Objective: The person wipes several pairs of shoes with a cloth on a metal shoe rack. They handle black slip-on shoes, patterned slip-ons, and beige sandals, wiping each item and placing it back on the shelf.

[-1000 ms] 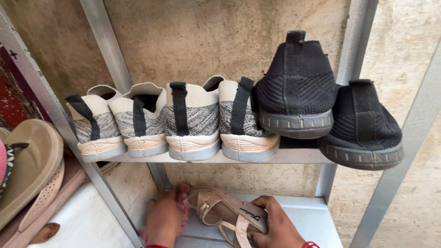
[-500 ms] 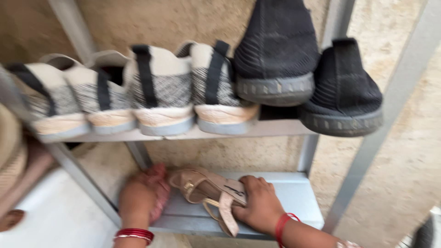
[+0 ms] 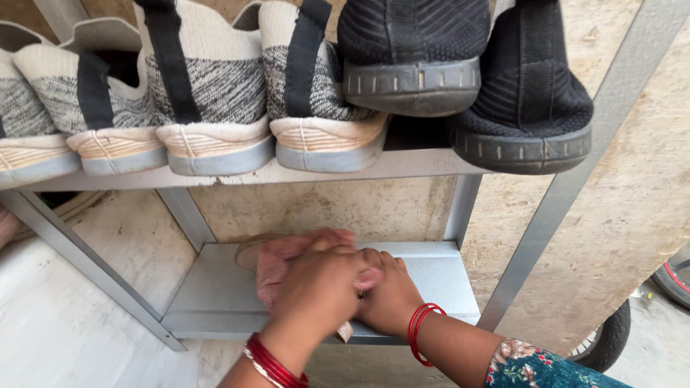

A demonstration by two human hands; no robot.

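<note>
Both hands on the lower shelf point(image 3: 431, 276) of the metal rack. Left hand point(image 3: 316, 291) and right hand point(image 3: 388, 298), fingers curled together, press a tan sandal point(image 3: 251, 253) flat there, mostly hidden beneath them. Placing looks nearly done; release remains. Grey knit shoes point(image 3: 208, 93) and black shoes point(image 3: 417, 43) fill the shelf above.

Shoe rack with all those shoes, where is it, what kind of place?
Probably a home entryway or porch. A grey metal shoe rack stands against a rough plaster wall, holding grey-and-cream shoes and black shoes, and a wheel shows nearby.
</note>
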